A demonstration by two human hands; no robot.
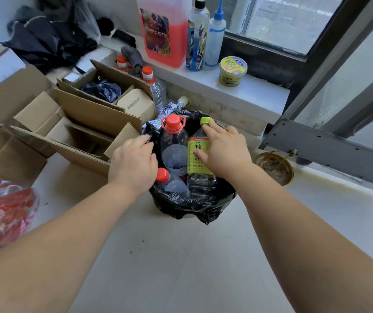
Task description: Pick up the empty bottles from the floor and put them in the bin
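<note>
A bin (203, 208) lined with a black bag is standing on the floor (181, 267) below a window ledge (237, 86), and three bottles are sticking out of it. The right hand (223, 152) is resting on the green-labelled bottle (198, 159), fingers spread over its shoulder just under the yellow-green cap; the label is carrying large dark Chinese characters. To its left a large clear bottle (174, 145) with a red cap and carry ring is leaning in the bin, and a small clear bottle (169, 181) with a red cap is lying near the front rim. The left hand (133, 161) is pinching the bag's edge at the left rim, fingers curled. Left of the bin, open cardboard boxes (68, 123) are sitting on the floor; the far one is holding a dark crumpled bag and a smaller carton with small printed writing. Two red-capped bottles (156, 89) are standing behind it. On the ledge a pink jug (165, 30) with a colourful label, a patterned bottle (196, 37), a blue-nozzled squeeze bottle (214, 35) and a yellow tub (232, 71) are standing.
</note>
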